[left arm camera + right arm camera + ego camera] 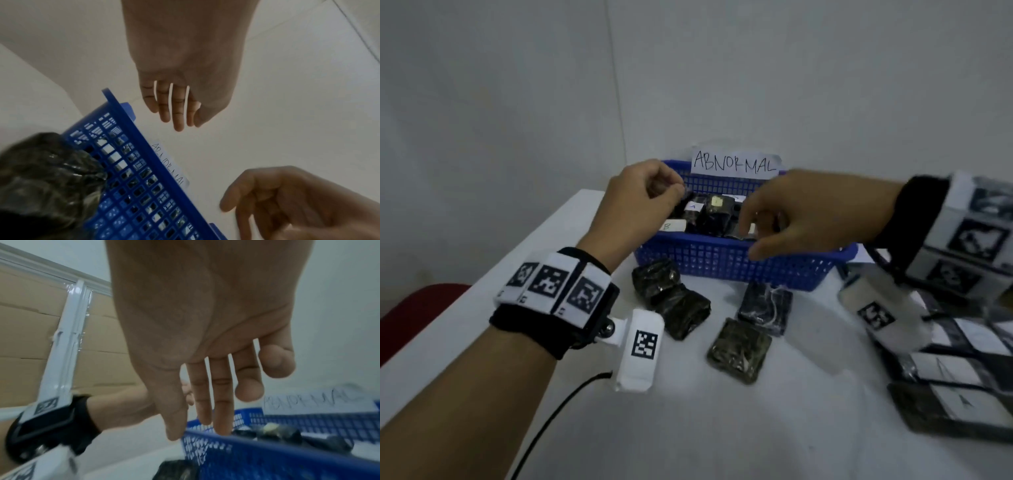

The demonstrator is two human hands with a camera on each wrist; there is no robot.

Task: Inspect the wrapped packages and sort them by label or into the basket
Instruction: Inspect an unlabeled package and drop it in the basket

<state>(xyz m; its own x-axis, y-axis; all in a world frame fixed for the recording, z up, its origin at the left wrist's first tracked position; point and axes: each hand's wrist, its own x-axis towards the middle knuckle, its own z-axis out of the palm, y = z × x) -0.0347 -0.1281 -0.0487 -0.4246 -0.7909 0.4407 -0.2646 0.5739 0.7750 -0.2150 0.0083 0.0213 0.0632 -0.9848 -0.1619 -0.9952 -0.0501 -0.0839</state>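
Left forearm at 7 o'clock, wrist band point(554, 286) with markers nearest the camera. Left hand point(635, 202) hovers over the blue basket point(739, 265) at 12 o'clock; fingers loosely extended in the wrist view, empty. Right hand point(801, 214) at 2 o'clock above the basket's near rim, fingers relaxed, holding nothing. Wrapped packages point(714, 210) sit inside the basket; four loose packages point(739, 349) lie on the worktop point(756, 428) just before it. Labelled packages point(955, 377) stacked at 4 o'clock. "ABNORMAL" sign point(736, 166) behind the basket.
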